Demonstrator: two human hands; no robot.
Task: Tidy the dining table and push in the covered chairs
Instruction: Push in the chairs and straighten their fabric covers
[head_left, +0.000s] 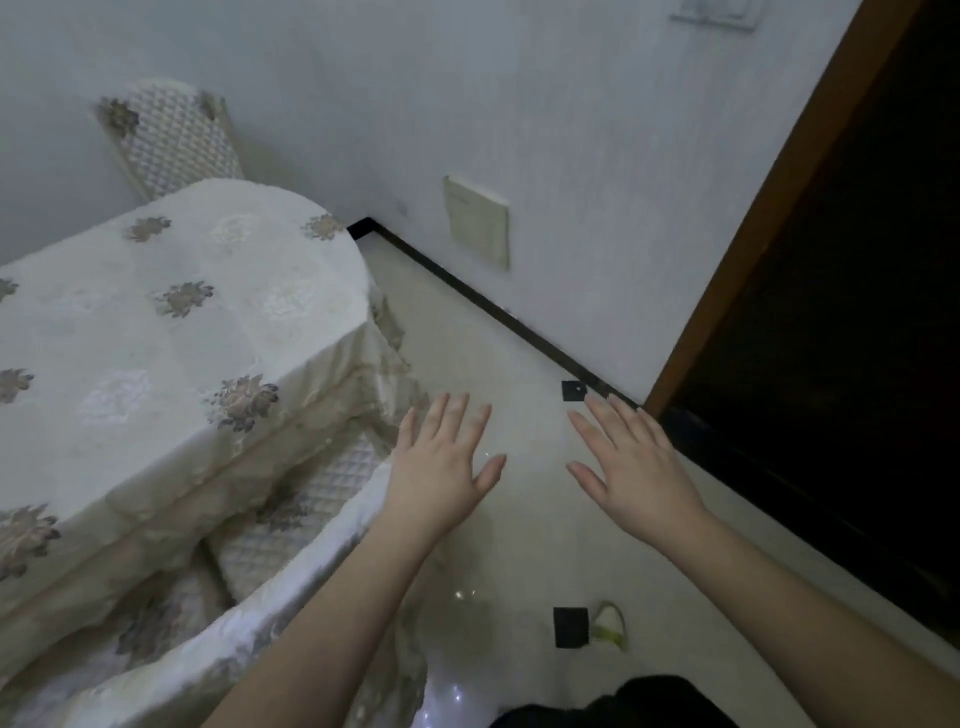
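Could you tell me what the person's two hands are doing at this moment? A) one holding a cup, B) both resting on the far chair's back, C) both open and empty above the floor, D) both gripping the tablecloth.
C: the left hand and right hand are spread flat, palms down, holding nothing, over the pale floor beside the covered table.

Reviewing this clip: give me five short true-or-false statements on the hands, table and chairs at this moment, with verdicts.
1. Both hands are open and hold nothing. True: left hand, right hand.
2. The table has a flowered cloth. True.
3. The left hand grips the near chair. False: its fingers are spread, gripping nothing.
4. A second chair stands by the wall past the table. True.
5. Plates sit on the table. False: the visible tabletop shows only cloth.
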